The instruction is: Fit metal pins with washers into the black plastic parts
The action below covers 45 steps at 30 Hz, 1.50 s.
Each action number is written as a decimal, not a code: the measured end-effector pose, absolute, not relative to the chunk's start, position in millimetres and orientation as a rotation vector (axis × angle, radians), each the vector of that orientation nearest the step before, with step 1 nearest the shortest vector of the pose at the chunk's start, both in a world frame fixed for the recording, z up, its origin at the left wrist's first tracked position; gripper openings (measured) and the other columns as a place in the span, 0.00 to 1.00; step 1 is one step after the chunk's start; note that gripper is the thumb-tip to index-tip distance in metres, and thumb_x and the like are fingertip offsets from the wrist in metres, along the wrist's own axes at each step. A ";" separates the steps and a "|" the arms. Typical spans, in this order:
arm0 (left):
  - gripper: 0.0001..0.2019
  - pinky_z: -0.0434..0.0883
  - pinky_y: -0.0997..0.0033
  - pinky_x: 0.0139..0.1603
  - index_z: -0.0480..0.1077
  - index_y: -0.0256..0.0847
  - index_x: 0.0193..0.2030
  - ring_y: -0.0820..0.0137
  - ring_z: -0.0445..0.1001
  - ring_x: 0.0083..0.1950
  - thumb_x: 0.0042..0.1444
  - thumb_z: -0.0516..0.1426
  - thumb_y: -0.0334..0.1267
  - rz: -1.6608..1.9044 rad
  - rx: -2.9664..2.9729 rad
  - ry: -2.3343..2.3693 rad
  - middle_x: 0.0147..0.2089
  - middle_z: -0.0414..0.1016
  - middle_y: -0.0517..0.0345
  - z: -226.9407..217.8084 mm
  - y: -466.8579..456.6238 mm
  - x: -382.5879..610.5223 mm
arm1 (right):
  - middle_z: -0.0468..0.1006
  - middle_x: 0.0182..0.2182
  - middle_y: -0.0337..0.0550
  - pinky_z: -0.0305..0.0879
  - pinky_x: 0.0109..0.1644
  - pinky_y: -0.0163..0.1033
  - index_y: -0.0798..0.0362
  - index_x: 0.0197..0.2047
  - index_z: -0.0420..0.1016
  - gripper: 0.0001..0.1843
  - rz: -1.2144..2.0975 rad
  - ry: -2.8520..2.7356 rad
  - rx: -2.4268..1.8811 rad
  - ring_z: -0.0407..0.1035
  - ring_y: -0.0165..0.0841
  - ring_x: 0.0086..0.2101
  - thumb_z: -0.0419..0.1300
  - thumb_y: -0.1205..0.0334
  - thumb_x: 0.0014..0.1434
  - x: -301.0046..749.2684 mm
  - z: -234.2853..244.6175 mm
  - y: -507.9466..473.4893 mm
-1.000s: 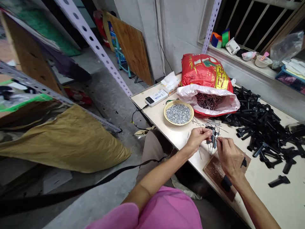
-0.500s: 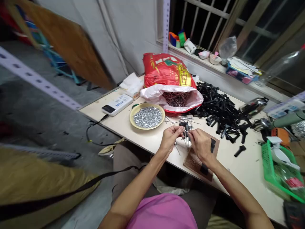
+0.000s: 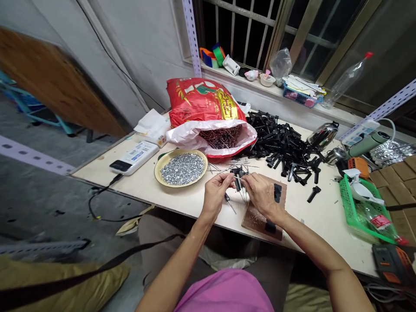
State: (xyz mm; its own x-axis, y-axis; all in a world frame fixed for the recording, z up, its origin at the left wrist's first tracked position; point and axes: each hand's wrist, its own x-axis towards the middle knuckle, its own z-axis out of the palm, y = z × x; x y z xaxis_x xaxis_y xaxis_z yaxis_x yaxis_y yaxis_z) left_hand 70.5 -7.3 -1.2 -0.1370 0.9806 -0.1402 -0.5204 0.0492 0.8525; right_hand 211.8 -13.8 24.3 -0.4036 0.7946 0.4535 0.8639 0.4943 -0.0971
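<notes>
My left hand [image 3: 215, 194] and my right hand [image 3: 259, 194] meet over the front of the table [image 3: 169, 197], both pinched on a small black plastic part with a thin metal pin [image 3: 238, 181]. Several finished parts with pins hang down between the hands. A brown board [image 3: 256, 219] lies under my right hand. A yellow dish of small silver bits [image 3: 182, 167] stands just left of my left hand. Loose pins [image 3: 227, 164] lie behind the hands.
A red bag with a white liner [image 3: 208, 117] holds dark pins. A heap of black plastic parts [image 3: 279, 143] lies at the back right. A white scale [image 3: 134, 157], a green basket [image 3: 360, 206], a kettle [image 3: 321, 135] and a window sill with clutter [image 3: 269, 78] surround it.
The view has swung right, off the floor and shelving and onto the whole table and window. Both hands stay together on the small part.
</notes>
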 end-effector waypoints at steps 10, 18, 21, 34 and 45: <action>0.19 0.68 0.79 0.26 0.72 0.34 0.28 0.81 0.66 0.22 0.30 0.72 0.39 1.241 0.398 0.764 0.23 0.72 0.63 -8.8 -0.2 63.2 | 0.75 0.28 0.39 0.51 0.30 0.34 0.52 0.33 0.74 0.15 -0.339 -2.325 -1.296 0.66 0.27 0.28 0.50 0.61 0.68 212.9 28.4 -15.5; 0.15 0.66 0.75 0.27 0.72 0.35 0.27 0.79 0.67 0.21 0.39 0.68 0.44 1.384 0.755 1.003 0.22 0.71 0.63 -2.0 -9.4 66.2 | 0.74 0.28 0.39 0.50 0.29 0.34 0.52 0.33 0.72 0.13 -0.083 -2.378 -1.398 0.65 0.28 0.28 0.51 0.61 0.67 214.7 32.3 -14.4; 0.14 0.66 0.76 0.28 0.73 0.35 0.28 0.78 0.68 0.22 0.41 0.66 0.44 1.438 0.850 1.095 0.23 0.71 0.63 0.3 -11.9 68.7 | 0.74 0.29 0.37 0.53 0.30 0.32 0.52 0.34 0.71 0.10 0.266 -2.312 -1.455 0.66 0.27 0.28 0.52 0.61 0.66 216.9 32.3 -13.1; 0.22 0.63 0.79 0.21 0.73 0.33 0.24 0.82 0.63 0.19 0.25 0.72 0.46 1.130 0.562 0.842 0.20 0.70 0.63 4.7 -5.1 65.7 | 0.74 0.28 0.39 0.53 0.30 0.33 0.53 0.33 0.72 0.12 0.023 -2.276 -1.307 0.65 0.27 0.27 0.52 0.62 0.66 222.4 30.1 -16.2; 0.21 0.63 0.79 0.19 0.70 0.34 0.21 0.81 0.63 0.17 0.27 0.71 0.48 1.116 0.647 0.948 0.18 0.69 0.64 0.1 -6.0 66.2 | 0.73 0.28 0.39 0.49 0.28 0.34 0.52 0.36 0.72 0.12 -0.038 -2.386 -1.381 0.64 0.27 0.28 0.50 0.60 0.67 227.3 22.0 -15.8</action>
